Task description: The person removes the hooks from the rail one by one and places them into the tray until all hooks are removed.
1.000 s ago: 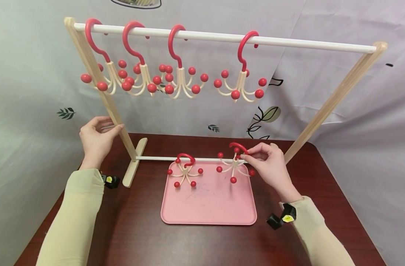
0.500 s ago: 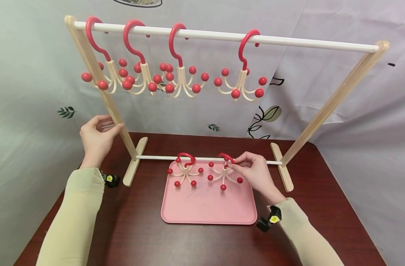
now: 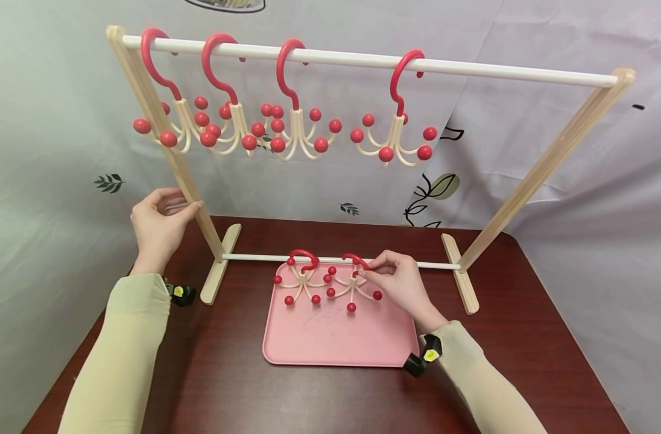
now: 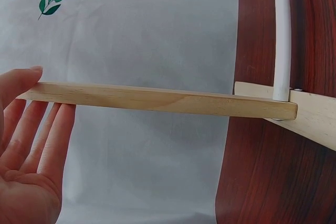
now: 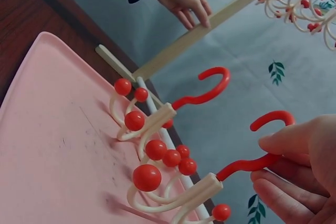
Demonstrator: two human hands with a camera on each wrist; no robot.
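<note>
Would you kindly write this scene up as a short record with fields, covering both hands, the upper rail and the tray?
Left hand: grips the left wooden post
Right hand: pinches the red hook of the held hanger
Upper rail: white, carrying four hangers, the rightmost set apart from the other three
Tray: pink, on the dark table
Unheld hanger: stands in the tray near its far edge, hook up
Unclear: whether the held hanger touches the tray
</note>
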